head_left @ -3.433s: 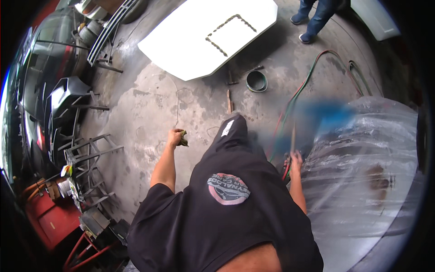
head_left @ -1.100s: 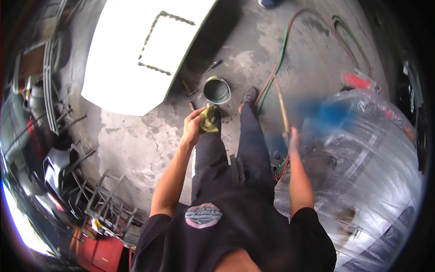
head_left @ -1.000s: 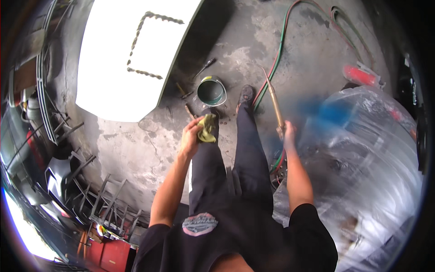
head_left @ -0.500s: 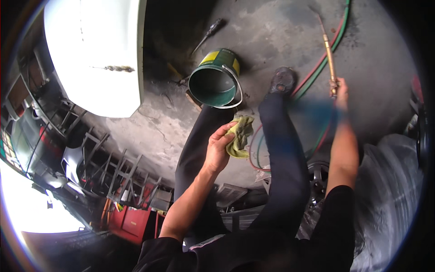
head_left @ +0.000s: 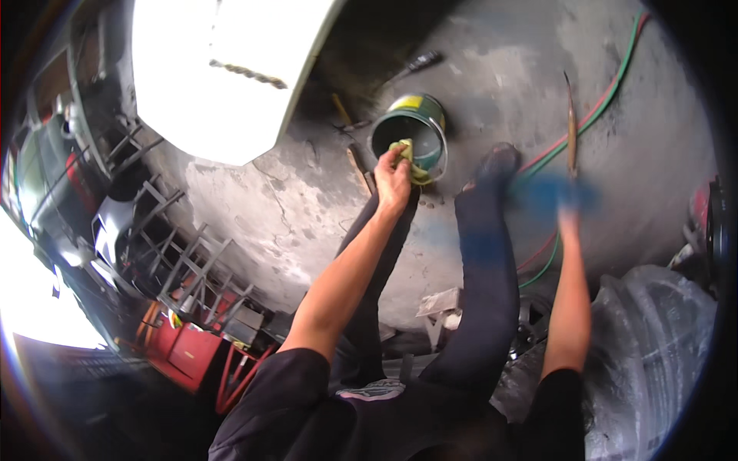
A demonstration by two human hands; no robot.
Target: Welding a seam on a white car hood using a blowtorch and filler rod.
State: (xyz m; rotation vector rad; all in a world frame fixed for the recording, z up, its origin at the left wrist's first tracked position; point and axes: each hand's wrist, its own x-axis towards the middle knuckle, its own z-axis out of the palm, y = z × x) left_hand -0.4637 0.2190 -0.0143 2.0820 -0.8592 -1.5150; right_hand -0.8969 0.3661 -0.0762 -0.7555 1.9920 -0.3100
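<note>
My left hand (head_left: 393, 184) pinches a crumpled yellow-green cloth (head_left: 405, 152) at the mouth of a green bucket (head_left: 436, 112). The bucket has a yellow band and a wire handle, and tips toward me. Part of the cloth hangs over its near rim. Out to the right, my right hand (head_left: 569, 220) is closed round the lower end of a brass gas torch (head_left: 572, 144), whose thin tip points away from me. A blue smear blurs the fingers there. Red and green hoses (head_left: 600, 109) run on the floor beside the torch.
A white panel (head_left: 207, 123) with a rough brown streak is at the upper left. Beyond the bucket lies a dark-handled tool (head_left: 421, 63). Metal stands (head_left: 188, 265) and a red cabinet (head_left: 192, 353) are at the left; clear plastic sheeting (head_left: 653, 346) covers something at lower right.
My left hand has carried the cloth forward to the bucket's mouth. My right hand, with the torch, has come back a little toward me. The whole view has shifted.
</note>
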